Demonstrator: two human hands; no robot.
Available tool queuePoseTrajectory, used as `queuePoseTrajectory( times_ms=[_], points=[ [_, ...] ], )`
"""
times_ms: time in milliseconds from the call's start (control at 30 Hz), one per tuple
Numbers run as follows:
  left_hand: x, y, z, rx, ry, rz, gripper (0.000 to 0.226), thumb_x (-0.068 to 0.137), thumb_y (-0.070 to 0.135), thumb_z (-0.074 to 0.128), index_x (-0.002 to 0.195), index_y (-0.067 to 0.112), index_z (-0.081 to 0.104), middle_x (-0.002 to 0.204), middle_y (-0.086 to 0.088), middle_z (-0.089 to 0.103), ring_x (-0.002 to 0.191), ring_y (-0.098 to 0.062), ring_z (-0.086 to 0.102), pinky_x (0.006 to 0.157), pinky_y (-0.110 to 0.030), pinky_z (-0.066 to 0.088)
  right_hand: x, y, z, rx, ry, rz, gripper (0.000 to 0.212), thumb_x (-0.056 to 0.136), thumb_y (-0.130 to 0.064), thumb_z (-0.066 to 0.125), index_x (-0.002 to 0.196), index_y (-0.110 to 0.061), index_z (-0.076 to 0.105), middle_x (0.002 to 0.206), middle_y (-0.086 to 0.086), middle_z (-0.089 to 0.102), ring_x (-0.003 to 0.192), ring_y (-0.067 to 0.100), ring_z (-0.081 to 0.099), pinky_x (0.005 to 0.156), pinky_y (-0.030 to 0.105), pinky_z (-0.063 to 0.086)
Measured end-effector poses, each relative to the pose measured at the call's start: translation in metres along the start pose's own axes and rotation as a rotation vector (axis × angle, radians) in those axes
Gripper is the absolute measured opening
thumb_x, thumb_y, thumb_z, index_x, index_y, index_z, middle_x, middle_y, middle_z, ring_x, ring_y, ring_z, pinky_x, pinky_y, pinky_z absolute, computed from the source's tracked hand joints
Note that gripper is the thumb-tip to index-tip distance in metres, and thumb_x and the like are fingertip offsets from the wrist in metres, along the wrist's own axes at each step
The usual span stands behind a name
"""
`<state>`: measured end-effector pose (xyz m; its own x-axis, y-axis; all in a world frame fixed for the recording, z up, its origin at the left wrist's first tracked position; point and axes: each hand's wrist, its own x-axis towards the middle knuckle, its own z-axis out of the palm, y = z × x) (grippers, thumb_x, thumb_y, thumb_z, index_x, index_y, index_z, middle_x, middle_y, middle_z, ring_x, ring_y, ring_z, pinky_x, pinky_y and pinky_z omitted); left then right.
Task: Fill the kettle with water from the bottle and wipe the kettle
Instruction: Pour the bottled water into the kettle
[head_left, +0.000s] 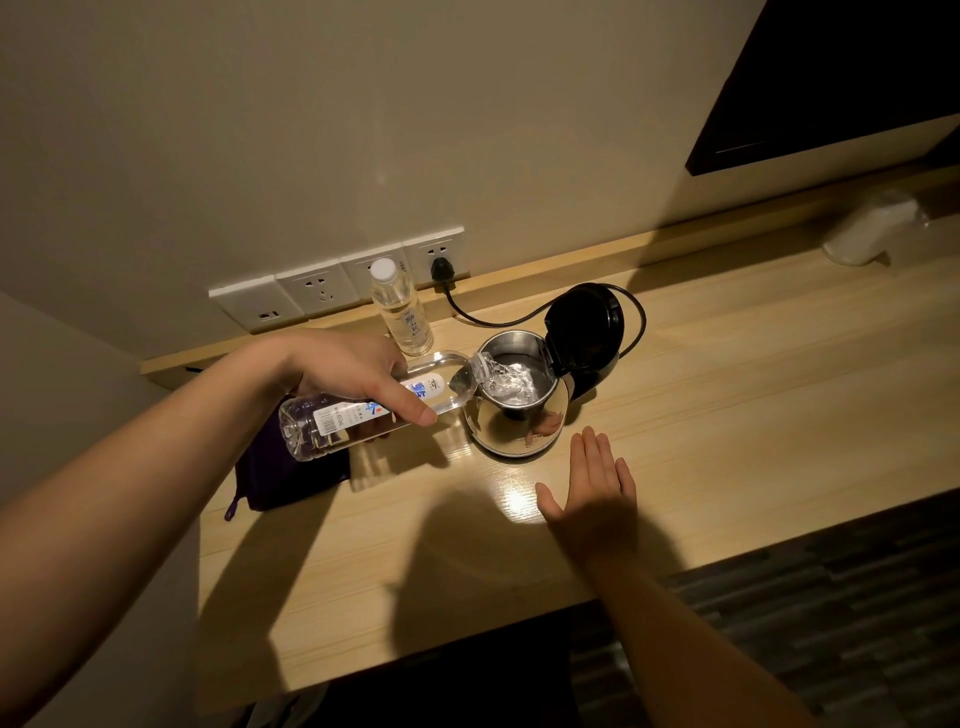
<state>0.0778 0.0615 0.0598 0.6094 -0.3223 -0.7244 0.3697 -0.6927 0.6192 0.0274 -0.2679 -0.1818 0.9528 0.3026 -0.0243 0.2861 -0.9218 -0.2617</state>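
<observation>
A steel kettle (511, 431) stands on the wooden desk (727, 415) with its black lid (584, 325) swung up and back. My left hand (353, 371) grips a clear plastic water bottle (363, 410), tipped nearly flat with its mouth over the kettle's opening. Water streams from the bottle into the kettle. My right hand (595, 499) lies flat on the desk just in front of the kettle, fingers together, holding nothing. A dark purple cloth (280, 480) lies on the desk under the bottle, left of the kettle.
A second, capped bottle (400, 306) stands upright near the wall behind my left hand. The kettle's black cord (488, 317) runs to a plug in the wall sockets (337, 283). A white object (867, 228) lies at the far right. The desk's front edge is close to me.
</observation>
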Motion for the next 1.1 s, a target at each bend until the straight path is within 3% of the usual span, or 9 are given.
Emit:
queuePoseTrajectory(
  times_ms=[233, 433, 567, 700, 933, 1100],
  points=[
    [0.003, -0.001, -0.003, 0.036, -0.024, 0.005, 0.022, 0.084, 0.045, 0.079, 0.068, 0.031, 0.075, 0.064, 0.017, 0.069, 0.056, 0.002, 0.059, 0.055, -0.008, 0.043, 0.0, -0.001, -0.002, 0.001, 0.006, 0.002, 0.088, 0.085, -0.056, 0.065, 0.152, -0.003, 0.049, 0.16, 0.017, 0.048, 0.151, 0.031, 0.045, 0.117, 0.051, 0.041],
    [0.001, 0.001, -0.006, 0.075, 0.005, -0.061, 0.052, 0.076, 0.06, 0.081, 0.087, 0.009, 0.077, 0.076, 0.005, 0.071, 0.071, -0.011, 0.061, 0.07, -0.024, 0.045, 0.001, -0.001, -0.002, 0.011, 0.0, 0.005, 0.088, 0.085, -0.057, 0.063, 0.153, -0.003, 0.048, 0.161, 0.017, 0.047, 0.151, 0.031, 0.043, 0.118, 0.052, 0.04],
    [-0.001, 0.005, -0.008, 0.089, -0.013, -0.088, 0.052, 0.074, 0.062, 0.08, 0.085, 0.012, 0.077, 0.074, 0.006, 0.07, 0.069, -0.013, 0.06, 0.071, -0.029, 0.045, 0.0, -0.001, -0.002, 0.013, 0.0, 0.006, 0.088, 0.085, -0.057, 0.064, 0.153, -0.003, 0.048, 0.161, 0.017, 0.048, 0.151, 0.031, 0.044, 0.117, 0.051, 0.04],
    [-0.003, 0.009, -0.008, 0.149, -0.002, -0.112, 0.078, 0.064, 0.075, 0.08, 0.085, 0.0, 0.07, 0.075, -0.005, 0.056, 0.072, -0.022, 0.048, 0.072, -0.037, 0.037, 0.0, -0.001, -0.002, 0.018, 0.001, 0.012, 0.088, 0.083, -0.055, 0.068, 0.153, -0.003, 0.049, 0.161, 0.017, 0.048, 0.151, 0.031, 0.044, 0.118, 0.052, 0.04],
    [-0.003, 0.016, -0.009, 0.205, -0.008, -0.127, 0.074, 0.059, 0.079, 0.075, 0.083, 0.01, 0.064, 0.078, -0.01, 0.039, 0.073, -0.024, 0.034, 0.072, -0.041, 0.027, 0.0, -0.002, -0.003, 0.018, 0.008, 0.013, 0.088, 0.084, -0.054, 0.068, 0.153, -0.004, 0.048, 0.161, 0.016, 0.047, 0.152, 0.031, 0.043, 0.119, 0.051, 0.039],
    [-0.001, 0.017, -0.012, 0.24, -0.01, -0.152, 0.085, 0.058, 0.08, 0.075, 0.087, 0.0, 0.069, 0.077, -0.009, 0.043, 0.072, -0.023, 0.037, 0.071, -0.04, 0.029, 0.0, 0.0, -0.001, 0.025, 0.019, 0.007, 0.088, 0.084, -0.054, 0.068, 0.153, -0.003, 0.049, 0.161, 0.017, 0.048, 0.151, 0.031, 0.044, 0.118, 0.051, 0.04]
  ],
)
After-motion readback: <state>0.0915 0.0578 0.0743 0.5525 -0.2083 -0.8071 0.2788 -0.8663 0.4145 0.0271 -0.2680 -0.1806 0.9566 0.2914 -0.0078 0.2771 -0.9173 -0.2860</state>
